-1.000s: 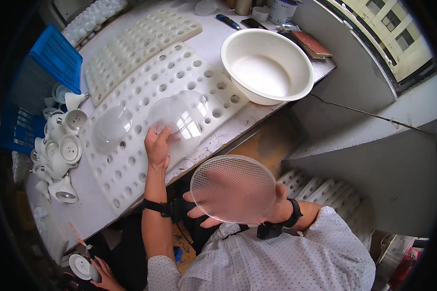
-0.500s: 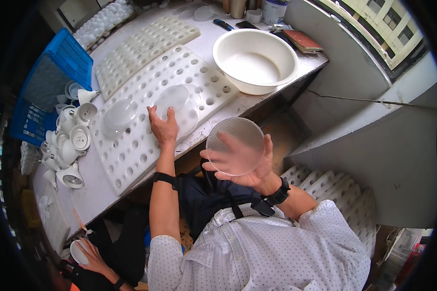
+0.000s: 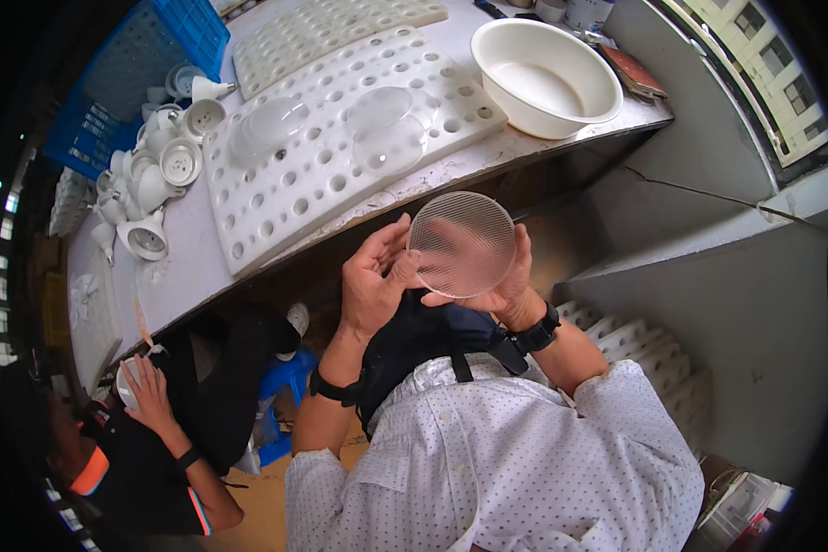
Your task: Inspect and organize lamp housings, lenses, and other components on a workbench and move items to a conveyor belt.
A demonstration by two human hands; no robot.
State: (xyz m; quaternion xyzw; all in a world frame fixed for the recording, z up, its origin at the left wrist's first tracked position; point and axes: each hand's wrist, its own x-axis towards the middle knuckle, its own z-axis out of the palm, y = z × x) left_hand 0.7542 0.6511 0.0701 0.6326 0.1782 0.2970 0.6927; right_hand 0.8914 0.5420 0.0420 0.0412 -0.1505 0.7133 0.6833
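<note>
A clear round plastic disc with a fine grid texture point(image 3: 462, 241) is held up in front of my body, off the table. Behind and below it my right hand point(image 3: 508, 296) supports the disc, its fingers showing through the plastic. At the disc's left rim my left hand point(image 3: 370, 290) closes thumb and fingers on the edge. On the white board with rows of round holes point(image 3: 327, 189) lie several more clear discs point(image 3: 388, 143), overlapping. Another clear group of discs point(image 3: 269, 129) rests to their left.
A white basin point(image 3: 547, 78) stands at the table's right end. White lamp housings point(image 3: 161, 170) are heaped at the left, by a blue crate point(image 3: 189, 37). A second holed board point(image 3: 336, 37) lies behind. At lower left, a co-worker's hand point(image 3: 152, 396) holds a white round part.
My left hand has left the discs on the board and come back to the held disc's left rim. My right hand still holds that disc. The view has shifted downward and left.
</note>
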